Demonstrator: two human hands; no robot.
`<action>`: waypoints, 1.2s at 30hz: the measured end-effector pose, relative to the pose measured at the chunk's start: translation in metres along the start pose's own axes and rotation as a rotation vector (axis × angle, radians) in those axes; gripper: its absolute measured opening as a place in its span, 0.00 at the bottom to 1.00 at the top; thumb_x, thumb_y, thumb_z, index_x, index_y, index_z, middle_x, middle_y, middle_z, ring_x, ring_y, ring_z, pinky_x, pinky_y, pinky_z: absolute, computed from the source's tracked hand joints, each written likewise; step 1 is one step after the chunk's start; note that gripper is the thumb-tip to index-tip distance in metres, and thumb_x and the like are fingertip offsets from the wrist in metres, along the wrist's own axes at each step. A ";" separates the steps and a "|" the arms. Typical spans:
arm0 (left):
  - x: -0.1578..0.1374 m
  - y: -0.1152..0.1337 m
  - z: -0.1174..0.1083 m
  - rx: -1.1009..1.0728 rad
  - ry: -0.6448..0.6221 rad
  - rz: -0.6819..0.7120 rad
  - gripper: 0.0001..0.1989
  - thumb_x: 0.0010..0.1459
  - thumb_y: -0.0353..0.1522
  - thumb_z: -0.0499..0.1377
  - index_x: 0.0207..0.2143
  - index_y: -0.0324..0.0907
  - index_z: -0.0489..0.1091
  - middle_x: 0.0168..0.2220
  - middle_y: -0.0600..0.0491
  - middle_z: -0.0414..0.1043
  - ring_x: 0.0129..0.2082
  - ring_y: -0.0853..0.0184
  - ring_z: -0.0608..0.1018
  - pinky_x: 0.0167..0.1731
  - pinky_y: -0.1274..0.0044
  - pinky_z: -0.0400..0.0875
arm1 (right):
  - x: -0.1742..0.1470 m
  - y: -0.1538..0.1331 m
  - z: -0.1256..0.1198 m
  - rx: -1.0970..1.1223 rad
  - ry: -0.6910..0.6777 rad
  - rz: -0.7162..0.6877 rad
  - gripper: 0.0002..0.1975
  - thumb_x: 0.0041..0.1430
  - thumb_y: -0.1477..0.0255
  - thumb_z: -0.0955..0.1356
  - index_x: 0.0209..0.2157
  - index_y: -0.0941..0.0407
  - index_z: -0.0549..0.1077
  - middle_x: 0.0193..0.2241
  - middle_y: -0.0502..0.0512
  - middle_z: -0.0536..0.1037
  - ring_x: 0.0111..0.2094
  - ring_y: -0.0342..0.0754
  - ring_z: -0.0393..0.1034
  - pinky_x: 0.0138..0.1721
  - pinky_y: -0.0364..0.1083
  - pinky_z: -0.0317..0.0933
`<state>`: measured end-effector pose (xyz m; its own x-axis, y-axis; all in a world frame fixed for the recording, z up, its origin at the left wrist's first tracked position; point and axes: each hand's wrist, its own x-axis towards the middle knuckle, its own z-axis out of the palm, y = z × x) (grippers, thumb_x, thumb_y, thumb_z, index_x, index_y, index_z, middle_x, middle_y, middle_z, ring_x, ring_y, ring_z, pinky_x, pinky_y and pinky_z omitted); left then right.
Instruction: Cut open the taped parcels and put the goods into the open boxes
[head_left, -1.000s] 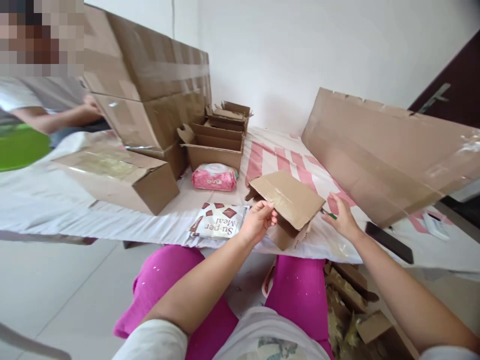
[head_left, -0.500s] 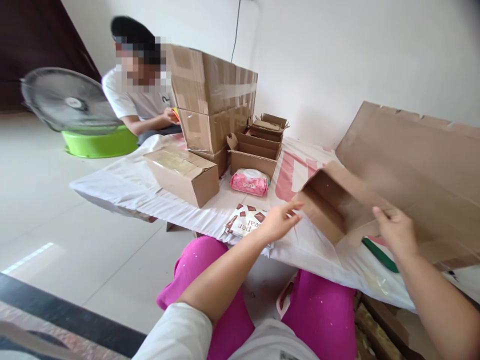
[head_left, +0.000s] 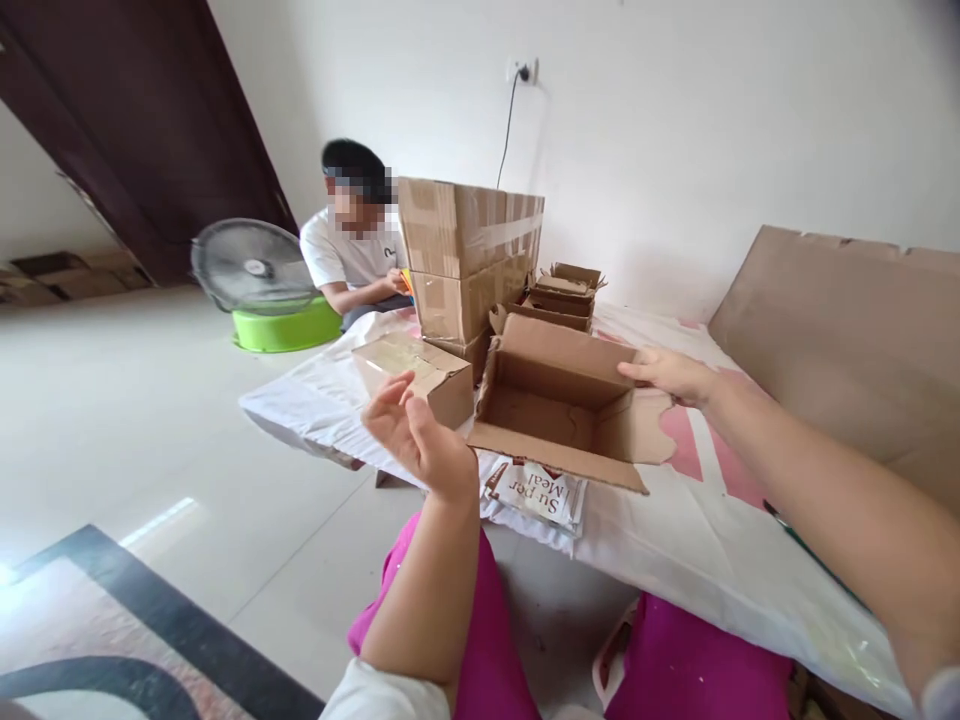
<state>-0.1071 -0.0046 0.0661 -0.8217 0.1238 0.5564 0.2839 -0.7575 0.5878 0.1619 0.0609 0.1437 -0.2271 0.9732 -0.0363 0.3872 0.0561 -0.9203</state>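
Observation:
An open-topped cardboard box [head_left: 555, 415] is tilted toward me above the near part of the table, its flaps spread and its inside bare. My right hand [head_left: 667, 375] grips its far right edge between thumb and fingers. Left of the box, my left hand [head_left: 424, 435] is raised with fingers apart and nothing in it. Partly under the box's front flap lie printed packets [head_left: 536, 492] marked "Super Meal". Behind my left hand is a taped cardboard box [head_left: 450, 395]. The pink pack of wipes is hidden from view.
Stacked taped cartons [head_left: 472, 260] stand at the back, beside open boxes [head_left: 562, 295]. A large cardboard sheet [head_left: 847, 340] leans at the right. Across the table sits a person [head_left: 352, 245] near a fan [head_left: 255, 265] on a green tub [head_left: 285, 325]. A dark green object [head_left: 814, 550] lies at right.
My right hand has brought the open box leftward from the table's right side to the middle, over the packets. My left hand has moved left and up. The view has swung left.

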 end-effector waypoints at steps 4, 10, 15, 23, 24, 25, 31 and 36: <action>0.002 0.022 -0.007 0.157 -0.199 0.251 0.09 0.61 0.36 0.48 0.41 0.44 0.63 0.42 0.50 0.68 0.50 0.62 0.70 0.54 0.65 0.61 | 0.056 0.003 0.041 0.032 0.028 0.023 0.12 0.50 0.66 0.74 0.27 0.57 0.70 0.24 0.52 0.77 0.27 0.45 0.71 0.31 0.45 0.68; -0.009 -0.021 0.002 0.857 -0.856 -0.033 0.13 0.57 0.39 0.56 0.43 0.45 0.70 0.47 0.46 0.70 0.53 0.53 0.68 0.57 0.58 0.52 | 0.069 0.051 0.042 0.002 0.465 -0.042 0.22 0.62 0.50 0.59 0.36 0.55 0.66 0.38 0.58 0.76 0.37 0.48 0.72 0.38 0.48 0.67; -0.026 -0.036 0.009 1.017 -0.886 -0.136 0.16 0.54 0.36 0.59 0.45 0.42 0.68 0.49 0.43 0.65 0.53 0.51 0.67 0.53 0.61 0.60 | 0.005 0.122 0.065 -0.149 0.520 -0.133 0.32 0.54 0.42 0.58 0.44 0.56 0.65 0.46 0.64 0.74 0.48 0.55 0.69 0.50 0.56 0.62; -0.029 -0.021 0.015 1.066 -1.121 -0.168 0.09 0.57 0.38 0.53 0.31 0.43 0.68 0.36 0.45 0.73 0.42 0.55 0.75 0.42 0.68 0.68 | -0.060 0.156 0.134 -0.603 -0.034 -0.212 0.51 0.34 0.54 0.77 0.59 0.59 0.60 0.58 0.68 0.63 0.59 0.64 0.56 0.59 0.61 0.51; -0.030 -0.022 0.016 1.089 -1.188 -0.187 0.11 0.58 0.40 0.52 0.30 0.43 0.68 0.35 0.45 0.74 0.41 0.55 0.76 0.41 0.68 0.68 | -0.064 0.154 0.130 -0.630 -0.040 -0.204 0.48 0.36 0.57 0.76 0.59 0.59 0.62 0.56 0.68 0.64 0.58 0.63 0.58 0.59 0.59 0.52; -0.030 -0.022 0.017 1.108 -1.266 -0.197 0.14 0.58 0.41 0.51 0.30 0.43 0.69 0.34 0.45 0.75 0.40 0.54 0.77 0.39 0.68 0.68 | -0.068 0.153 0.124 -0.646 -0.046 -0.193 0.47 0.36 0.59 0.76 0.58 0.59 0.63 0.55 0.66 0.66 0.56 0.62 0.59 0.58 0.59 0.54; -0.055 -0.016 0.014 1.092 -1.887 -0.150 0.25 0.56 0.50 0.50 0.28 0.40 0.75 0.39 0.37 0.78 0.44 0.49 0.78 0.41 0.67 0.69 | -0.118 0.182 0.058 -0.589 -0.026 -0.123 0.44 0.36 0.65 0.75 0.58 0.54 0.64 0.60 0.64 0.62 0.61 0.63 0.56 0.60 0.61 0.51; -0.108 0.004 0.007 0.980 -2.102 -0.140 0.28 0.48 0.54 0.58 0.37 0.39 0.77 0.43 0.34 0.77 0.47 0.46 0.77 0.44 0.66 0.69 | -0.168 0.232 0.044 -0.347 0.418 -0.013 0.38 0.43 0.59 0.72 0.56 0.57 0.64 0.59 0.69 0.62 0.56 0.63 0.63 0.53 0.62 0.62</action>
<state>-0.0135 -0.0160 0.0122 0.4262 0.8682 -0.2544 0.8863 -0.3443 0.3098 0.2501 -0.0990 -0.0812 0.1131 0.9737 0.1978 0.6753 0.0707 -0.7342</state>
